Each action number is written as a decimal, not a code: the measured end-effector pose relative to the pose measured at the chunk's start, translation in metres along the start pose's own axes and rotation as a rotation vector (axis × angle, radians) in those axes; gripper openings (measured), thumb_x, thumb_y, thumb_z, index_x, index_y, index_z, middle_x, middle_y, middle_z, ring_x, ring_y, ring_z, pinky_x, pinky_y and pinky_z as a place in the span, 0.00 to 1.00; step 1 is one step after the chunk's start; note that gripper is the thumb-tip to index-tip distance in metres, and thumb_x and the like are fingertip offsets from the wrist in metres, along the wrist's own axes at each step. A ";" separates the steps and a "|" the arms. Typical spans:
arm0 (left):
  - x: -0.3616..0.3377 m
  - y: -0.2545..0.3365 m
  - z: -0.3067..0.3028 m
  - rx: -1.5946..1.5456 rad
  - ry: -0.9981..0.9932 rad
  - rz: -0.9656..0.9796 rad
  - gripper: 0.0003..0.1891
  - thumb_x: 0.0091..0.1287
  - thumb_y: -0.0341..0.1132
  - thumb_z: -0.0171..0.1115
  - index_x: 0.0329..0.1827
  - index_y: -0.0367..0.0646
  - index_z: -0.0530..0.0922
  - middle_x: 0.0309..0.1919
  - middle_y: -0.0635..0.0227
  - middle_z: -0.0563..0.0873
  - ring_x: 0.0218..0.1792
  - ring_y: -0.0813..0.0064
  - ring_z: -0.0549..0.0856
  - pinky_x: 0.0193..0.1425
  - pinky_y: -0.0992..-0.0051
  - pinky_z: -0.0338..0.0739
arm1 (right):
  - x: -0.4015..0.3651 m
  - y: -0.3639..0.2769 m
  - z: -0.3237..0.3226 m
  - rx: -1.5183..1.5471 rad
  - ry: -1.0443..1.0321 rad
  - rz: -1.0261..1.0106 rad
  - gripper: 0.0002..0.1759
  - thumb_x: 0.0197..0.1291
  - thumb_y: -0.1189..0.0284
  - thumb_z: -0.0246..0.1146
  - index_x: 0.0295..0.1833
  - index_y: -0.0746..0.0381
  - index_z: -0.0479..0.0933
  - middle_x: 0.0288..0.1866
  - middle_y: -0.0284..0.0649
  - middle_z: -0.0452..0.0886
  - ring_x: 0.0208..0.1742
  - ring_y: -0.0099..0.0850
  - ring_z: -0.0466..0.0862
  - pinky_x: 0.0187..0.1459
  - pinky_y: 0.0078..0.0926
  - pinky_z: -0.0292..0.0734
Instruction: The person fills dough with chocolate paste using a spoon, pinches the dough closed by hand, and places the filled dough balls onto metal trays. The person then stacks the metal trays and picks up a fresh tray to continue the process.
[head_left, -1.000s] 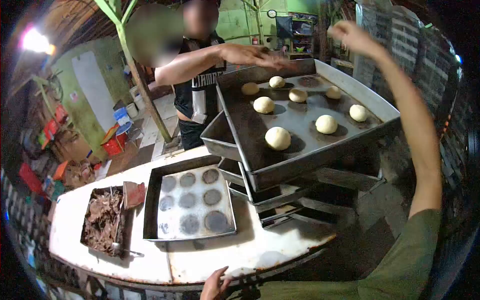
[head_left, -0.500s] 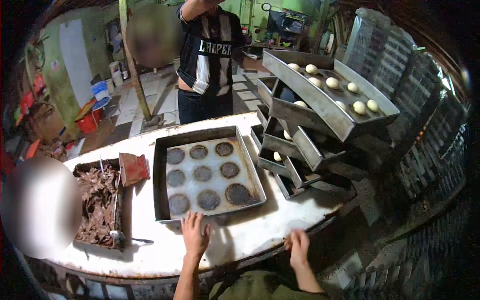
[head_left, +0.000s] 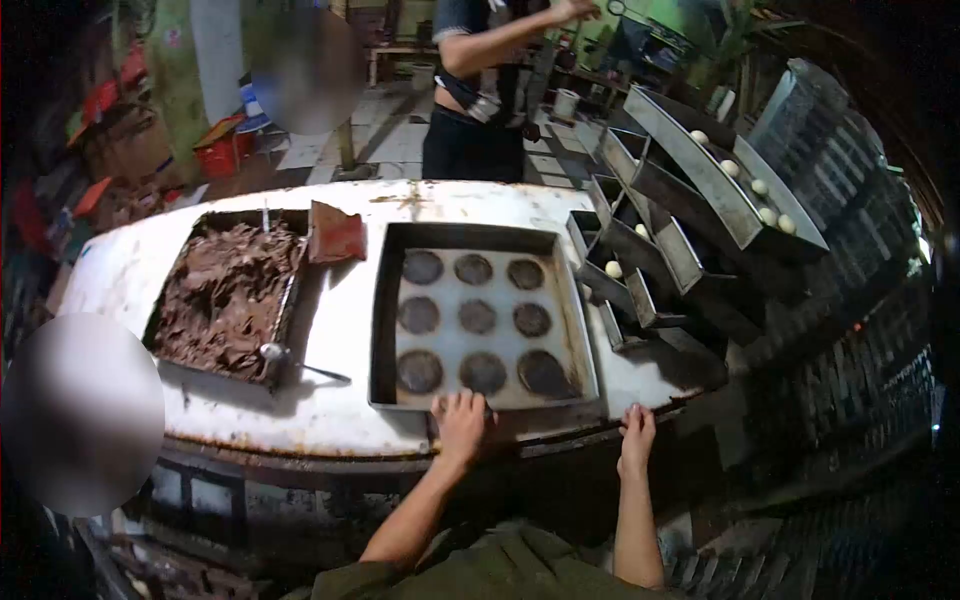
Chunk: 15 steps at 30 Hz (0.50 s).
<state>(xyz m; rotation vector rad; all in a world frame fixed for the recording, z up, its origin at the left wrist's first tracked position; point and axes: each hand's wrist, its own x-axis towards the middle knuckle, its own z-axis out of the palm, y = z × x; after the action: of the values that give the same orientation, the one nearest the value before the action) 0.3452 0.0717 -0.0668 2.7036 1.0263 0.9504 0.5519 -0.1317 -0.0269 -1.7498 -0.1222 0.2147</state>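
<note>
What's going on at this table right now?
The camera wearer's left hand rests on the near rim of an empty baking tray with dark round marks; the right hand is on the table edge. A pan at the left holds brown filling; stacked trays at the right hold dough balls. Another person stands across the table.

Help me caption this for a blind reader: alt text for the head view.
The left hand rests on the near rim of an empty baking tray on a white table; the right hand touches the table's edge. A pan of brown mixture lies left, stacked trays with dough balls right.
</note>
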 end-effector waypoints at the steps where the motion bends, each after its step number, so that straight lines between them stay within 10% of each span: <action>1: -0.021 0.010 -0.008 0.018 0.000 0.009 0.16 0.49 0.45 0.65 0.33 0.46 0.73 0.34 0.66 0.75 0.43 0.67 0.73 0.57 0.58 0.54 | 0.007 0.006 0.000 0.009 -0.029 0.003 0.14 0.65 0.62 0.54 0.46 0.61 0.71 0.38 0.33 0.75 0.37 0.19 0.74 0.37 0.21 0.70; 7: -0.105 0.081 -0.052 -0.050 -0.033 -0.065 0.13 0.48 0.41 0.65 0.33 0.47 0.73 0.33 0.68 0.74 0.42 0.69 0.73 0.53 0.62 0.55 | 0.000 0.033 -0.025 -0.226 -0.471 0.174 0.24 0.61 0.58 0.59 0.55 0.63 0.68 0.46 0.35 0.72 0.47 0.28 0.71 0.58 0.25 0.61; 12: -0.156 0.115 -0.043 -0.118 0.050 -0.084 0.10 0.50 0.39 0.62 0.30 0.47 0.72 0.32 0.68 0.73 0.40 0.67 0.73 0.53 0.61 0.56 | 0.012 0.084 -0.069 0.113 -0.483 0.398 0.11 0.46 0.79 0.55 0.39 0.62 0.72 0.32 0.33 0.71 0.38 0.26 0.71 0.44 0.22 0.65; 15: -0.174 0.136 -0.065 -0.119 0.111 -0.058 0.08 0.49 0.37 0.62 0.29 0.48 0.73 0.30 0.67 0.74 0.38 0.64 0.74 0.49 0.61 0.60 | -0.025 0.038 -0.098 0.120 -0.608 0.141 0.16 0.39 0.79 0.54 0.39 0.65 0.75 0.35 0.35 0.74 0.37 0.26 0.72 0.41 0.22 0.66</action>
<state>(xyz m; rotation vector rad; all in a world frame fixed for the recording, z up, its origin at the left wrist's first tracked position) 0.2832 -0.1498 -0.0653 2.5362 1.0258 1.1242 0.5468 -0.2380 -0.0447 -1.5271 -0.4166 0.8377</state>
